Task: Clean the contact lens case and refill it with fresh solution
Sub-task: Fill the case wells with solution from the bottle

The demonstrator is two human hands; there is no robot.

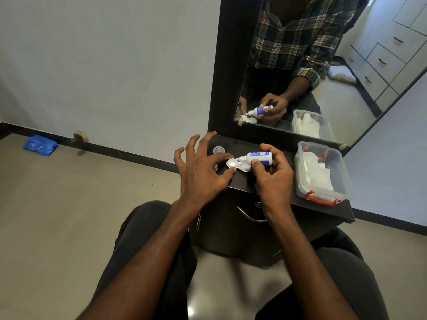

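A clear contact lens case (238, 165) lies open on the dark dresser top (245, 181). My left hand (203, 167) steadies it, thumb and forefinger pinching its left well while the other fingers spread apart. My right hand (270, 172) grips a small white solution bottle (258, 157) with a blue label, tipped sideways so its nozzle points into the left well. A clear cap (218, 149) sits loose behind the case. Another small cap (215, 167) is partly hidden under my left fingers.
A clear plastic box (323, 174) with red latches holds white tissues at the right of the dresser top. A mirror (312, 65) stands behind. A drawer handle (249, 215) is below. On the floor lie a blue packet (40, 145) and a door stopper (79, 136).
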